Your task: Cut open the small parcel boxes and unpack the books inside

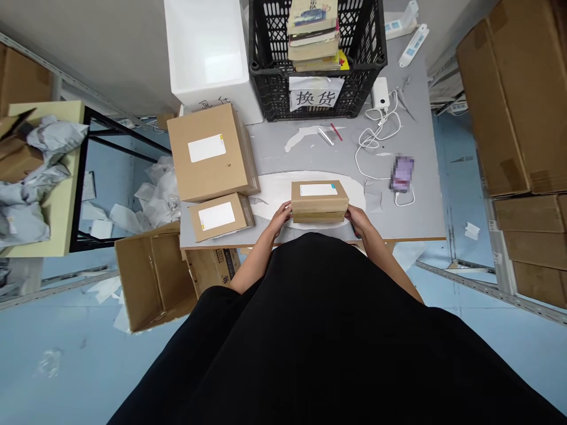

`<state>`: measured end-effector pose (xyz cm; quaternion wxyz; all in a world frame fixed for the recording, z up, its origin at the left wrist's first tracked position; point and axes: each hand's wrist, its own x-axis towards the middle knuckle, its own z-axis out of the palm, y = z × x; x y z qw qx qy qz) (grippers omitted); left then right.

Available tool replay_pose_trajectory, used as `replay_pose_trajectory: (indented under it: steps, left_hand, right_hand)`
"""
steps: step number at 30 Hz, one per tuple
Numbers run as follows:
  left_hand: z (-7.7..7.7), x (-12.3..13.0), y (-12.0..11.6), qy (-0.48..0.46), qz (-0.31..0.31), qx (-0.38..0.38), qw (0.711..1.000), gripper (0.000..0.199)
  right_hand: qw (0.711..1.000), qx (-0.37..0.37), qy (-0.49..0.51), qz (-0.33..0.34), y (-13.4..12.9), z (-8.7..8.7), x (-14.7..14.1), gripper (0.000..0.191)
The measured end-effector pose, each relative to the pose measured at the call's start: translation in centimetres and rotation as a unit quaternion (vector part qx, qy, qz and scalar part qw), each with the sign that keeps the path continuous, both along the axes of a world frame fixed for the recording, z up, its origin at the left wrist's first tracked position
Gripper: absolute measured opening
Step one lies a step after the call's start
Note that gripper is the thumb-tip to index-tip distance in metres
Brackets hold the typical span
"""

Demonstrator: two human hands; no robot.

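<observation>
A small brown cardboard box (319,205) with a white label on top sits at the front of the grey table, over a worn white patch. Its left end is held by my left hand (281,217), with the fingers against the side. My right hand (357,218) grips the opposite end. Something dark and thin, too hidden to name, shows beside the right palm at the table edge. To the left of the box lie a smaller labelled carton (221,218) and, behind it, a larger labelled carton (208,168).
A black plastic crate (319,97) with books and a white foam box (208,53) stand at the back. A phone (402,174) on a white cable lies right. An open carton (142,283) stands on the floor at left; stacked cartons (509,118) rise at right.
</observation>
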<state>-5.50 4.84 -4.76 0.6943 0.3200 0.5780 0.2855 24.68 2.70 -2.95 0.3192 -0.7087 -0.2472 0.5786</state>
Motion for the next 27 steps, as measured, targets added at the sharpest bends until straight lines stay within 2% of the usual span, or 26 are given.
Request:
replay_pose_trajectory:
  steps: [2,5,9,14,18,24,27]
  left_hand:
    - [0.9,0.2,0.7,0.012,0.003,0.012,1.0,0.029]
    - [2.0,0.4,1.4,0.029,-0.005,0.018,0.999,0.034]
    - [2.5,0.2,1.6,0.06,-0.012,0.014,0.998,0.045]
    - [1.5,-0.1,0.8,0.069,-0.009,-0.028,0.997,0.046]
    - [0.4,-0.1,-0.6,0.037,0.003,-0.035,0.999,0.044]
    - [-0.6,-0.3,-1.5,0.007,0.028,-0.011,1.0,0.037]
    - [-1.2,-0.4,-1.6,0.007,0.032,-0.008,0.999,0.03]
  right_hand:
    - [0.999,0.019,-0.027,-0.011,0.6,1.1,0.0,0.038]
    - [0.996,0.014,-0.085,-0.016,1.0,2.2,0.0,0.046]
    - [0.992,-0.003,-0.123,0.008,1.1,2.1,-0.1,0.045]
    - [0.989,-0.04,-0.141,0.021,0.7,0.6,-0.8,0.042]
    - [0.988,-0.058,-0.142,0.019,0.2,-0.4,-1.3,0.035]
    - [0.991,-0.05,-0.125,0.015,-0.2,-0.6,-1.3,0.035]
    - [0.995,-0.049,-0.091,-0.002,-0.5,-0.7,-1.1,0.026]
